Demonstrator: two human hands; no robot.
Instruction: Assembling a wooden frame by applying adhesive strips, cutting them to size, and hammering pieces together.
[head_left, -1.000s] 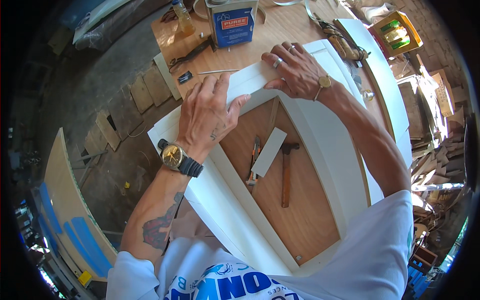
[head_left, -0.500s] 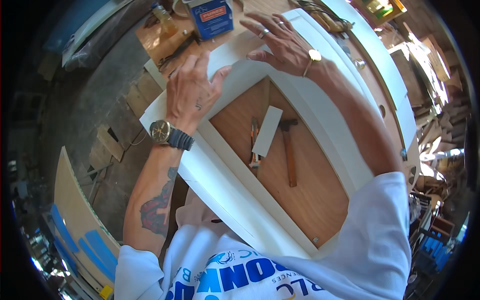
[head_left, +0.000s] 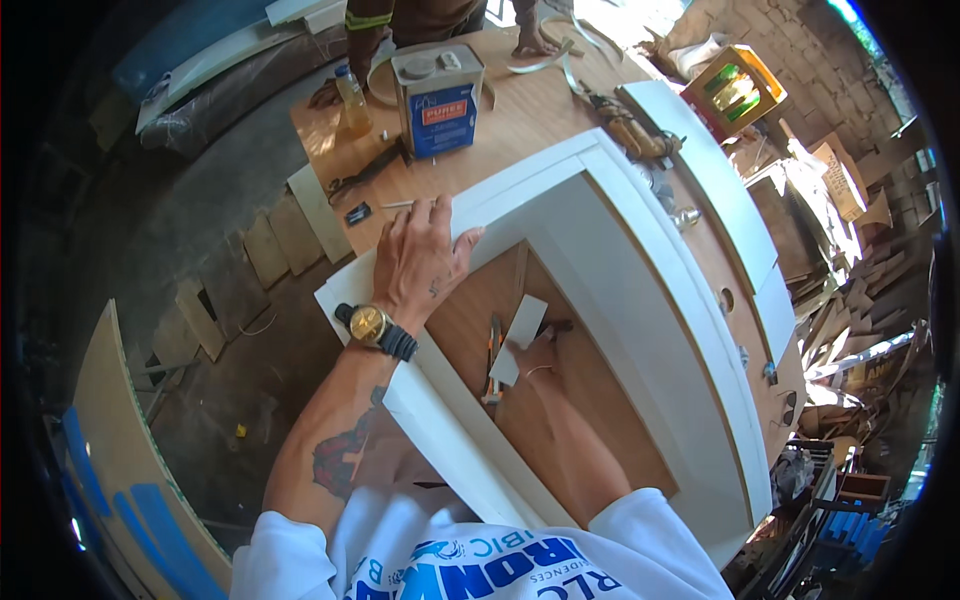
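Resting spread left hand [head_left: 422, 258] over white frame [head_left: 520, 187], likely stiff, best held by its rim, with right hand [head_left: 540, 355] inside, in unclear grip.

Head view: looking from above the person's own shirt [head_left: 480, 550], which is filling the lower edge very near the lens.
Facing: pointing steeply down and forward across the white frame [head_left: 640, 270], which is lying near and taking up the middle.
Far side: the wooden table [head_left: 540, 110] is stretching away toward the top, with a co-worker [head_left: 430, 20] standing farther off, cut by the upper edge.
Fisheye rim: bending the panel [head_left: 120, 400] at left, darkening the corners.
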